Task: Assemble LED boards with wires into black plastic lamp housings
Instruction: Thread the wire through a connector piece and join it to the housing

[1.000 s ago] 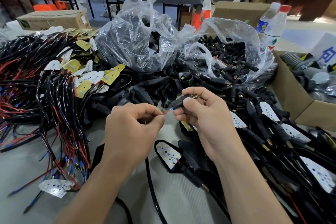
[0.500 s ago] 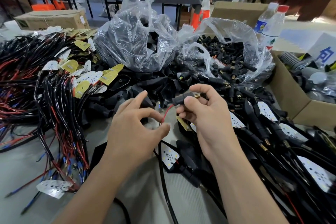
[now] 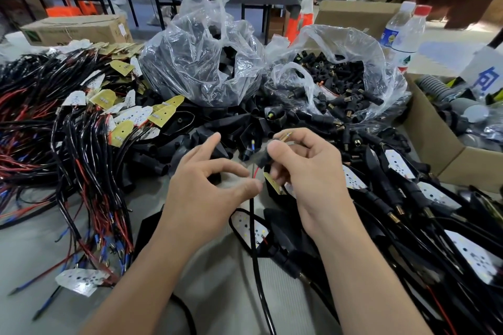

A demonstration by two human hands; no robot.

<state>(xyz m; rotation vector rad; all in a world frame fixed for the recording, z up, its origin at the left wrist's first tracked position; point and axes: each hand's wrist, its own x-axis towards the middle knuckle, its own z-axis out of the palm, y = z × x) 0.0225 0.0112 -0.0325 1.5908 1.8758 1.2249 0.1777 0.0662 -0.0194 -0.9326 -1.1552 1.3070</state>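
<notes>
Feeding the lead through a stem is the step in hand, by my reading. My right hand (image 3: 310,174) grips a short black stem (image 3: 262,156) between thumb and curled fingers. It is raised above the worktop (image 3: 32,253) and tilted, brass end up and away from me, so the open lower end faces my left hand (image 3: 206,190). The stem is motion-blurred.

A thin red lead (image 3: 255,171) shows just below the stem. The black cable (image 3: 257,266) hangs from under my left thumb and runs down toward me.

Left hand: palm down, wrist low, thumb and forefinger curved toward each other at the lead, the other fingers lifted clear. I cannot tell whether those 2 digits are pinching the lead or only closing on it.

The cable crosses 1 white LED board (image 3: 249,226), which lies in a black housing on the worktop directly beneath my hands.

Stock sits in reach:
- Wired boards (image 3: 128,117) are to my left.
- Loose housings (image 3: 217,124) are ahead.
- The clear bag (image 3: 353,43) of stems is ahead and to the right.
- Finished lamps (image 3: 402,163) are stacked on my right.
</notes>
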